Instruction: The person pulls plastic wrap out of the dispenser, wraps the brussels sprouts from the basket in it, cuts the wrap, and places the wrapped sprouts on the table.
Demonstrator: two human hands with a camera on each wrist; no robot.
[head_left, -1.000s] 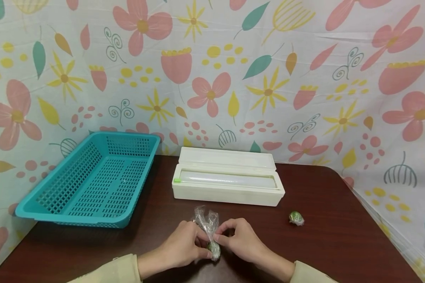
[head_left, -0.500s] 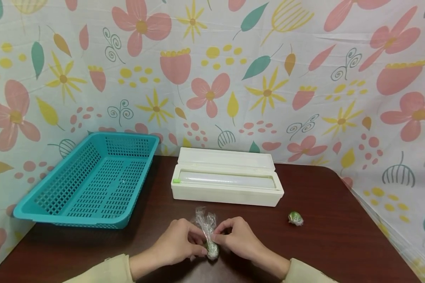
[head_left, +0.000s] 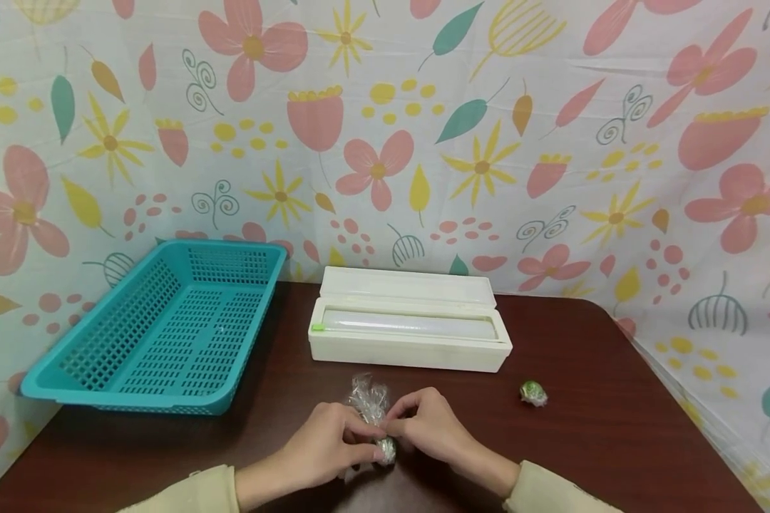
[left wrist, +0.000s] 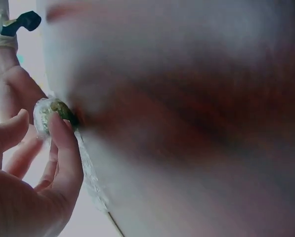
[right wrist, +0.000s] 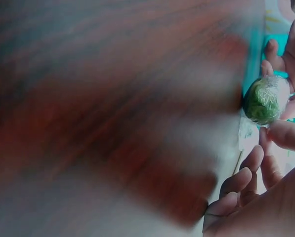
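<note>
A small round green vegetable [head_left: 388, 450], like a Brussels sprout, sits low in the middle of the head view, tightly covered in cling film. Loose crumpled film [head_left: 368, 399] gathers into a tail pointing away from the person. My left hand [head_left: 321, 445] holds the sprout between thumb and index finger. Opposite it, my right hand [head_left: 433, 431] pinches the film at the neck with thumb and index fingertip. The right wrist view shows the green leaves [right wrist: 263, 101] through the film. Another wrapped sprout [head_left: 533, 393] lies alone to the right.
Behind the hands, a long white box [head_left: 407, 354] has its lid raised, with a film roll [head_left: 417, 324] and green slider inside. A turquoise perforated basket [head_left: 247, 342] stands at left on the dark brown table [head_left: 590, 356]. A flower-patterned curtain [head_left: 385, 235] hangs behind.
Fingers of both hands have drawn closer together at the film's neck. The left index finger now reaches across it, and less of the sprout shows. The box and basket stay put.
</note>
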